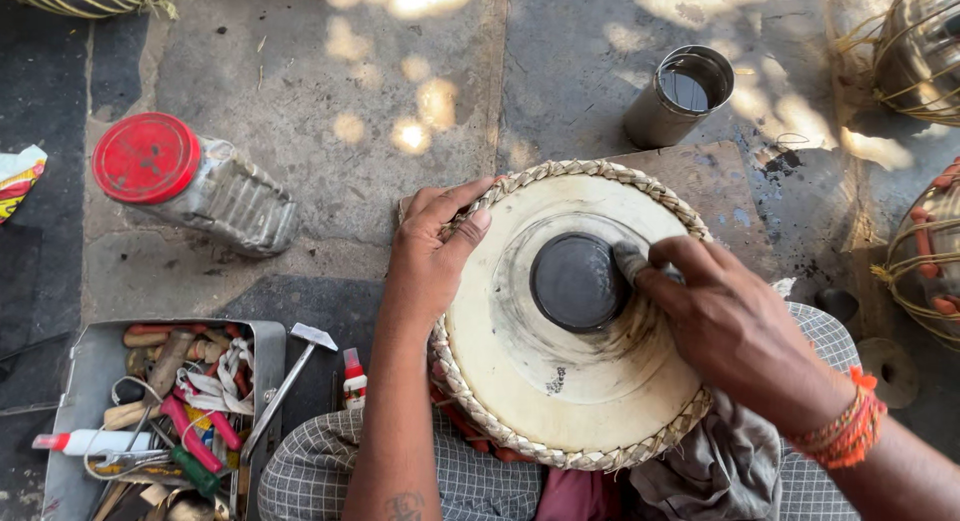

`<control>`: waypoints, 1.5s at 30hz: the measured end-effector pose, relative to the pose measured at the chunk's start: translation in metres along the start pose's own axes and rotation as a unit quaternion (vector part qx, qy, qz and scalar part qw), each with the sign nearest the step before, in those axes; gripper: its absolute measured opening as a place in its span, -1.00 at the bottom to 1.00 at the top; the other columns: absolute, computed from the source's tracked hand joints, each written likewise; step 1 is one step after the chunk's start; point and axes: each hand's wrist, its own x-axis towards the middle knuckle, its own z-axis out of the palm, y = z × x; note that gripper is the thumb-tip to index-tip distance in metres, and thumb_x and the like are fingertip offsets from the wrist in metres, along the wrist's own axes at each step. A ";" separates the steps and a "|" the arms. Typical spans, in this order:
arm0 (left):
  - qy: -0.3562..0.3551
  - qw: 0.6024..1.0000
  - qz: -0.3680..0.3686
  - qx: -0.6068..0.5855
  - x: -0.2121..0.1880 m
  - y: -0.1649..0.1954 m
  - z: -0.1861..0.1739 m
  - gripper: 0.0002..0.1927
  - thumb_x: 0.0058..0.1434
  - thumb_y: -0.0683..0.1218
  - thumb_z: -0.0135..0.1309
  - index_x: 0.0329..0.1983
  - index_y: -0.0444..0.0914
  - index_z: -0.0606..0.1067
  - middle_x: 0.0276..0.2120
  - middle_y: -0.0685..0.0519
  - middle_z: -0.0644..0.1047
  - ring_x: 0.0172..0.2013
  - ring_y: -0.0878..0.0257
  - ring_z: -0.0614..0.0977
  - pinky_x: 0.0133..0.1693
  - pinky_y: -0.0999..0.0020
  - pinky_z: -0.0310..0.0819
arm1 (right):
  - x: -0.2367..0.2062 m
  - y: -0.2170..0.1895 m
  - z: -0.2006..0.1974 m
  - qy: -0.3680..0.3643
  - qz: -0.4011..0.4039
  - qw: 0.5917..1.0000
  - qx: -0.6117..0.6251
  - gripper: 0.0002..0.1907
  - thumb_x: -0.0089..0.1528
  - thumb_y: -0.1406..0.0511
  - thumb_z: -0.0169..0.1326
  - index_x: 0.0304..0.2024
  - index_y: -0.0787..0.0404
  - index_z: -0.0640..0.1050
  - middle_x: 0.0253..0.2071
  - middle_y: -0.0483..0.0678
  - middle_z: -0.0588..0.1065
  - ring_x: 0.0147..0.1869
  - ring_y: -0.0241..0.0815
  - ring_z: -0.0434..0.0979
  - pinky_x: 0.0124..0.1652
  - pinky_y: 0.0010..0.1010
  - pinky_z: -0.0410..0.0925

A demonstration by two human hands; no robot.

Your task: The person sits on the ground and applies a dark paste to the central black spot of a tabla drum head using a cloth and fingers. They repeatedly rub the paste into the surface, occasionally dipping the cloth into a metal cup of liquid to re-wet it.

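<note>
Left hand point(432, 249) clamped on round, cream-skinned drum head point(560, 371) rim, right hand point(715, 316) fingers together, pressing small grey stone point(630, 261) at black centre patch point(578, 281); uneven pressure likely scars patch.

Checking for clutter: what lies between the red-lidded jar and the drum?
In the head view, only bare stone floor lies between red-lidded jar and drum; left hand grips the drum's rim.
</note>
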 end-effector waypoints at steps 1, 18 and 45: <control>0.007 1.000 0.006 -0.005 0.000 -0.003 0.001 -0.66 0.32 -0.08 0.20 0.17 -0.08 0.61 -0.14 0.09 0.55 -0.07 0.29 0.48 0.00 0.41 0.45 | -0.005 -0.001 0.002 -0.005 0.011 1.000 -0.001 -0.60 0.06 0.44 0.02 -0.04 0.27 0.61 -0.03 0.04 0.45 -0.03 0.02 0.48 -0.10 -0.19 0.42; 0.144 0.978 -0.088 0.120 -0.046 0.013 0.017 -0.63 0.36 0.00 0.10 0.22 -0.08 0.53 -0.09 0.02 0.48 -0.15 0.16 0.56 -0.10 0.20 0.50 | -0.127 0.020 -0.022 0.008 0.191 0.701 0.687 -0.66 0.30 0.41 0.05 0.11 0.36 0.62 0.06 0.11 0.42 0.11 0.00 0.47 0.01 -0.19 0.39; -0.171 0.890 -0.065 -0.417 -0.150 0.177 0.090 -0.79 0.51 -0.04 0.07 -0.22 -0.23 0.42 -0.46 0.26 0.38 -0.42 0.53 0.30 -0.33 0.59 0.21 | -0.197 0.017 0.011 -0.089 0.109 0.542 0.828 -0.60 0.29 0.37 0.25 0.13 0.50 0.60 0.14 0.29 0.57 0.10 0.01 0.56 0.08 -0.13 0.42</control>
